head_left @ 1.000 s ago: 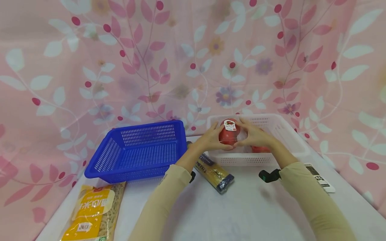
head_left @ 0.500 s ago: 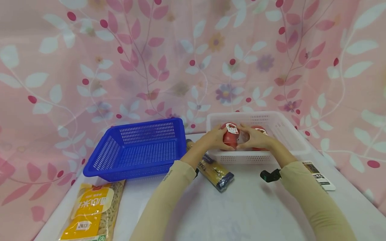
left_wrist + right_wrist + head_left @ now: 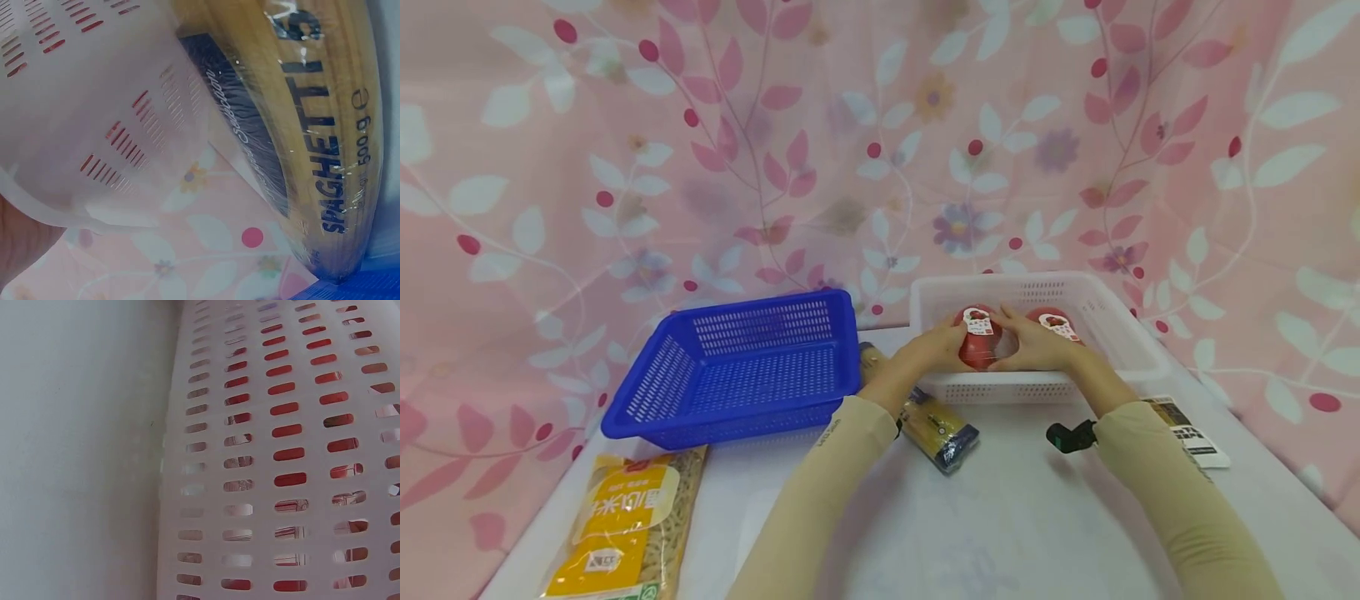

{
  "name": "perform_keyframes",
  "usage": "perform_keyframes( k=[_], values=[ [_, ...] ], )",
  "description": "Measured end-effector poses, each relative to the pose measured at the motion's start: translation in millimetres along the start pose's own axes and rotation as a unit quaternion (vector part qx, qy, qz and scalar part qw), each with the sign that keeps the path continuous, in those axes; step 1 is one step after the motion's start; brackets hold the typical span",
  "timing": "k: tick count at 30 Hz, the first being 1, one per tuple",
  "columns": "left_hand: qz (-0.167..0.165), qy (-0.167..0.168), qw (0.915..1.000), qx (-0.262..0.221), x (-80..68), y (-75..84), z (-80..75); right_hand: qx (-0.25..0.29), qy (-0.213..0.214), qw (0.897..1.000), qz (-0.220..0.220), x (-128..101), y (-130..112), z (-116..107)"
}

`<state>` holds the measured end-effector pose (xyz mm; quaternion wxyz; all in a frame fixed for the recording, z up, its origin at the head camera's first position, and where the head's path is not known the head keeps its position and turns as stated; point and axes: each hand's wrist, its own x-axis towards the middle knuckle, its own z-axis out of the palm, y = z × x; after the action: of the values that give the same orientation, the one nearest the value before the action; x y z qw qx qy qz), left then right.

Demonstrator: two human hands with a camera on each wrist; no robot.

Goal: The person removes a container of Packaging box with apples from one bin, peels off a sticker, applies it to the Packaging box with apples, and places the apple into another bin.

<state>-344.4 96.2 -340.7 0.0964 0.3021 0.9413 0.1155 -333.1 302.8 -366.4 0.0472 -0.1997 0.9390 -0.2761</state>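
Inside the white basket (image 3: 1120, 382), both hands hold a clear-wrapped pack of round red fruit or vegetables (image 3: 977, 346) with a white label on top. From the left side my left hand (image 3: 937, 347) grips it, while my right hand (image 3: 1036, 343) curls round its right side. Just right of it sits a second labelled red pack (image 3: 1054, 322), partly covered by the right hand. Seen from the right wrist, red shows through the slots of the basket wall (image 3: 256, 444). The left wrist view shows part of the left hand (image 3: 25, 240) by the basket's rim.
A blue basket (image 3: 760, 425) stands to the left. Between the baskets lies a spaghetti pack (image 3: 936, 429), its print readable in the left wrist view. A yellow bag of pasta-like pieces (image 3: 625, 525) lies front left; a black-and-white packet (image 3: 1191, 437) is at right.
Both hands have lowered the red pack deeper into the white basket. The second red pack, mostly hidden behind the right hand before, now shows its label.
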Motion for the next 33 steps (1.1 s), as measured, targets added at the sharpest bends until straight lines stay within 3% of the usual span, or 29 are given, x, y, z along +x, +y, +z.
perform_keyframes(
  k=[14,24,29,33],
  values=[
    [-0.037,-0.031,0.9981,0.037,6.3,3.6,2.0,-0.039,-0.019,0.999,-0.025,2.0,-4.0,2.6],
    [-0.007,-0.017,0.9991,0.038,0.5,6.3,6.5,-0.070,-0.008,0.997,-0.038,3.4,1.5,5.3],
    [0.019,0.003,0.9977,0.065,0.4,6.3,8.6,-0.090,0.004,0.996,-0.010,2.3,-2.0,5.1],
    [0.018,0.007,0.9975,0.068,-3.1,7.1,8.7,-0.089,0.006,0.996,0.007,1.5,-4.6,5.0]
  ],
)
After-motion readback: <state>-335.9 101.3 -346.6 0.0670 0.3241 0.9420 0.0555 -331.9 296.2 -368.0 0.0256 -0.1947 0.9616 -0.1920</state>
